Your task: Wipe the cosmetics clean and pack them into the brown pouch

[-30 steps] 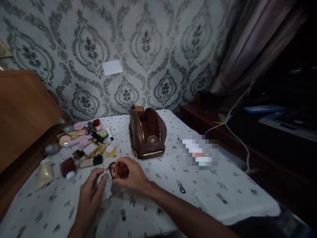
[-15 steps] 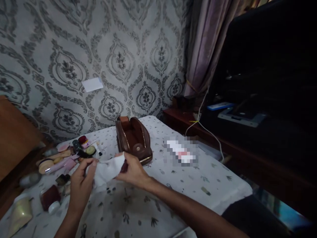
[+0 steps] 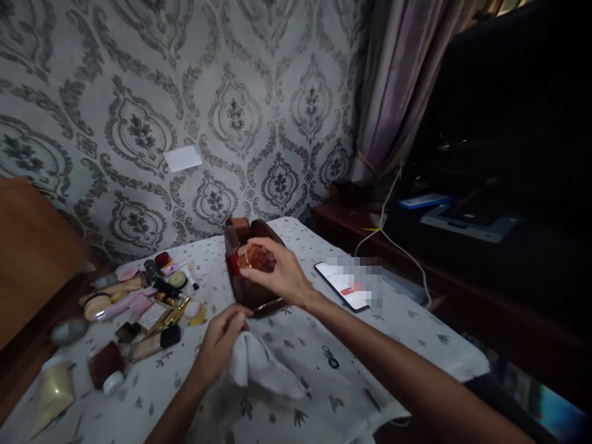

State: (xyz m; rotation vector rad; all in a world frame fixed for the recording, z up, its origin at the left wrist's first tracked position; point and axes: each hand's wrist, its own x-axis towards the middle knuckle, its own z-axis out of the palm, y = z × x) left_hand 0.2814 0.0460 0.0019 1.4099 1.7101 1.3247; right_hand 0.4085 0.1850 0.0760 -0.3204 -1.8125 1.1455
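My right hand (image 3: 282, 271) holds a small red container with a copper-coloured cap (image 3: 250, 256) between thumb and fingers, over the open mouth of a brown cosmetic bag (image 3: 263, 293). The container's lower part is hard to make out against the bag. At the bag's front edge, my left hand (image 3: 219, 339) is closed on a white cloth (image 3: 263, 367), which hangs down to the right over the tablecloth. Whether the left fingertips also touch the bag cannot be told.
Left of the bag lie several cosmetics, among them a dark red bottle (image 3: 107, 367), a cream-coloured tube (image 3: 53, 394), a palette (image 3: 154, 317) and a pink tube (image 3: 123, 303). A phone (image 3: 340, 287) rests on the right. A white cable (image 3: 407, 262) hangs beside the table.
My hands have moved apart. The right one has carried the red container away from the cloth and up over the bag; the left one has moved right with the cloth, now hanging loose.
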